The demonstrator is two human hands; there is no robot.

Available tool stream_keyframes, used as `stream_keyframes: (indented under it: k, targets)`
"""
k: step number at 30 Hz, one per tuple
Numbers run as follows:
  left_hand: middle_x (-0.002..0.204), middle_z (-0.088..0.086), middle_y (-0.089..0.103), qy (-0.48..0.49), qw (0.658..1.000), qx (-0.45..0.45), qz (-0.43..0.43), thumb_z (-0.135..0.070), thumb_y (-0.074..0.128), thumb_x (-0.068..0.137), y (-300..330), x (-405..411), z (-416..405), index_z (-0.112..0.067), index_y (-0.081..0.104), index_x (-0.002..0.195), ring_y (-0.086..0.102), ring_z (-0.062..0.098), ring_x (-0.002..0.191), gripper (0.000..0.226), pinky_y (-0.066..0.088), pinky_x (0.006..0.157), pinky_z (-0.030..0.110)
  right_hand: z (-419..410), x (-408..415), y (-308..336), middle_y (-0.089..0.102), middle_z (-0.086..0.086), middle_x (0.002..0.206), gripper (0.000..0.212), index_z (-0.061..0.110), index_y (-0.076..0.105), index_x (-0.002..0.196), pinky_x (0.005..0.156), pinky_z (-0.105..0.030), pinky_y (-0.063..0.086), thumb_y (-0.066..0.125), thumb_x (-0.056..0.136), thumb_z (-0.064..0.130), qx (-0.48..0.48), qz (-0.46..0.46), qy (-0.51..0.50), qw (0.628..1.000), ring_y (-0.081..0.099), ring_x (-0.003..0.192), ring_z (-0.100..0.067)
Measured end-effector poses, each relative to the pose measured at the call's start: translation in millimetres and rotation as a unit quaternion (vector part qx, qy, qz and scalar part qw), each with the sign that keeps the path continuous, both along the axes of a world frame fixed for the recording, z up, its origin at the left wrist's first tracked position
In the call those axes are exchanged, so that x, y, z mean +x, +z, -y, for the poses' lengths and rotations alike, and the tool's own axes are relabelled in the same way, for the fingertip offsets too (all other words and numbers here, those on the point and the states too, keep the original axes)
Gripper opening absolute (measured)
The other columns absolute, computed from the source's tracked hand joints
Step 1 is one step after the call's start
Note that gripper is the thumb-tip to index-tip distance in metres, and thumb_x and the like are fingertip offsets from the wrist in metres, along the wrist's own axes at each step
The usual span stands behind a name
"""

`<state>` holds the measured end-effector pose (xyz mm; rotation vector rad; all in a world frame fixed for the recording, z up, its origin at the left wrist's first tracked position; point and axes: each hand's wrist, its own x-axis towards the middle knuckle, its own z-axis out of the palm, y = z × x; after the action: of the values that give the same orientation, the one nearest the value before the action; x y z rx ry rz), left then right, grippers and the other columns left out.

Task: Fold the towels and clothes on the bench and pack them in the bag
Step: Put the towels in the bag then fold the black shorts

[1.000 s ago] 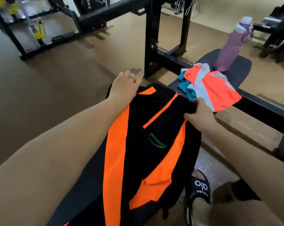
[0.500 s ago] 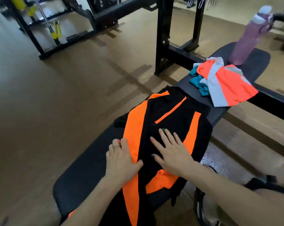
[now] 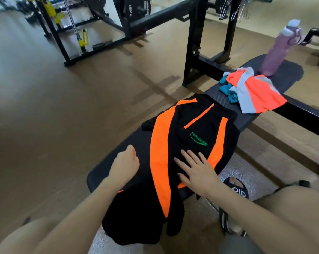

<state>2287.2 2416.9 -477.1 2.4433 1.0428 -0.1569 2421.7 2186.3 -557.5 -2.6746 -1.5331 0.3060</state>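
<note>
A black top with orange stripes and a green logo lies spread along the black padded bench, its lower part hanging off the near end. My right hand presses flat on the top just below the logo, fingers straight and spread. My left hand is curled at the top's left edge and grips the black fabric there. Farther along the bench lies a crumpled orange and grey shirt on a teal cloth. No bag is in view.
A purple water bottle stands at the far end of the bench. A black rack upright rises just left of the bench. My sandalled foot is on the floor to the right. Brown floor lies to the left.
My left hand slid off the orange stripe to the top's left edge and curled onto the fabric. My right hand stays flat on the top, now below the logo.
</note>
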Motion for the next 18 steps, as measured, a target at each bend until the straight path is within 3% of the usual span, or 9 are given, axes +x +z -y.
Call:
stream_keyframes:
  k: [4, 7, 9, 11, 15, 18]
  targets:
    - [0.089, 0.005, 0.069, -0.023, 0.983, -0.175, -0.055, -0.047, 0.055, 0.099, 22, -1, 21, -0.019, 0.051, 0.099, 0.072, 0.018, 0.074, 0.028, 0.062, 0.069, 0.033, -8, -14, 14, 0.045, -0.010, 0.152, 0.061, 0.021, 0.050, 0.144, 0.118, -0.052, 0.029, 0.025, 0.096, 0.048, 0.019, 0.000, -0.017, 1.000, 0.037, 0.143, -0.032]
    - [0.075, 0.003, 0.073, -0.088, 0.978, -0.150, -0.119, -0.056, 0.056, 0.094, 1, -6, 63, -0.016, 0.061, 0.086, 0.072, 0.018, 0.062, 0.041, 0.062, 0.063, 0.031, -16, -38, 12, 0.055, -0.010, 0.142, 0.044, 0.020, 0.063, 0.122, 0.115, -0.050, 0.035, 0.036, 0.093, 0.040, 0.072, -0.020, 0.010, 0.997, 0.045, 0.137, -0.032]
    - [0.071, 0.004, 0.071, -0.102, 0.983, -0.098, -0.116, -0.046, 0.052, 0.096, -21, -13, 76, -0.013, 0.060, 0.078, 0.071, 0.022, 0.063, 0.037, 0.062, 0.069, 0.037, -17, -48, 9, 0.048, -0.009, 0.150, 0.046, 0.021, 0.060, 0.124, 0.117, -0.049, 0.030, 0.032, 0.094, 0.041, 0.081, -0.045, 0.001, 0.996, 0.039, 0.142, -0.030]
    - [0.078, 0.006, 0.068, -0.081, 0.989, -0.100, -0.077, -0.033, 0.049, 0.096, -30, -21, 77, -0.013, 0.053, 0.079, 0.069, 0.027, 0.072, 0.026, 0.059, 0.075, 0.044, -15, -48, 6, 0.035, -0.007, 0.159, 0.049, 0.022, 0.053, 0.136, 0.121, -0.047, 0.022, 0.031, 0.097, 0.042, 0.078, -0.056, -0.008, 0.995, 0.028, 0.149, -0.027]
    - [0.092, 0.013, 0.065, 0.007, 0.971, -0.238, 0.020, -0.022, 0.052, 0.097, -19, -32, 57, -0.009, 0.052, 0.089, 0.069, 0.032, 0.087, 0.016, 0.060, 0.081, 0.048, -8, -41, 2, 0.019, 0.000, 0.165, 0.054, 0.030, 0.030, 0.155, 0.123, -0.043, 0.011, 0.038, 0.103, 0.039, 0.057, -0.048, 0.004, 0.997, 0.014, 0.153, -0.021]
    - [0.081, 0.011, 0.055, 0.154, 0.904, -0.383, 0.114, -0.012, 0.055, 0.098, -2, -38, 17, -0.010, 0.052, 0.093, 0.059, 0.024, 0.075, 0.006, 0.057, 0.070, 0.042, -5, -40, 1, 0.016, 0.002, 0.166, 0.055, 0.033, 0.024, 0.157, 0.123, -0.042, 0.010, 0.039, 0.104, 0.037, 0.047, -0.046, 0.008, 0.998, 0.012, 0.154, -0.020]
